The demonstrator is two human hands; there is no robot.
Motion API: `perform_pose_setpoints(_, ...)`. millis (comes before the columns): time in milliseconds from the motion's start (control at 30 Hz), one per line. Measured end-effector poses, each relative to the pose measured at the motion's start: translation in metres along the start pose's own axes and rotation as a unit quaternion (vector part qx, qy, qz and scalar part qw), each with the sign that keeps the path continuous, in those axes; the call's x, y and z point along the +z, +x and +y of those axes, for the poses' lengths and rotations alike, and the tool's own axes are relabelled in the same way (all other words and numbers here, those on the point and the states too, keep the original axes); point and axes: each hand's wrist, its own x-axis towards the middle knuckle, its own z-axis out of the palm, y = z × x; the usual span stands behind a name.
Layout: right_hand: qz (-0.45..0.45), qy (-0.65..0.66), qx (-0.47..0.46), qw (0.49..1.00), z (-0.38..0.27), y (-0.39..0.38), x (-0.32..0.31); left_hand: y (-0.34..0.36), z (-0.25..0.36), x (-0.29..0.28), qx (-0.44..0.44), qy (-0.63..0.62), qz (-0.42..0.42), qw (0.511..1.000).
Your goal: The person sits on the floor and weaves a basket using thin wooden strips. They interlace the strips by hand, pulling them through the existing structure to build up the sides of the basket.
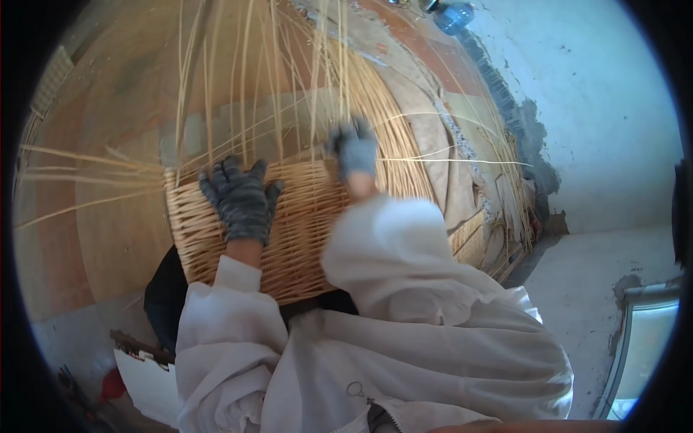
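A woven panel of pale canes [289,238] lies over my lap, with long loose canes [245,86] fanning out from its far edge and left corner. My left hand [238,198], in a grey-black glove, rests spread on the upper left of the weave, fingers apart. My right hand [352,148], also gloved, is at the panel's far right edge among the upright canes; its fingers are blurred by motion, so I cannot tell what they hold.
A long bundle of canes [397,137] lies to the right on a beige cloth [465,216]. Beyond are a pale wall [606,130] with rough edges and a blue plastic bottle [453,18]. A white board [143,382] and a red object [112,382] are at lower left.
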Motion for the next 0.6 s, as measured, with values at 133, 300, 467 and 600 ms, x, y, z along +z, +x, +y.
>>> perform_pose_setpoints(133, -0.13, -0.262, -0.238, 0.926, 0.036, 0.038, -0.068, 0.006, 0.03, 0.047, 0.127, -0.09, 0.032, 0.987)
perform_pose_setpoints(300, -0.075, -0.428, -0.214, 0.875, 0.009, 0.081, -0.09, 0.02, 0.109, -0.002, 0.118, -0.016, -0.202, 0.972)
perform_pose_setpoints(467, 0.062, -0.15, 0.197, 0.967, -0.058, -0.039, -0.083, -0.023, 0.065, 0.024, 0.093, -0.099, -0.081, 0.987)
perform_pose_setpoints(600, -0.181, -0.364, -0.119, 0.906, -0.056, -0.068, -0.039, -0.051, 0.031, 0.0, 0.175, -0.284, 0.101, 0.937)
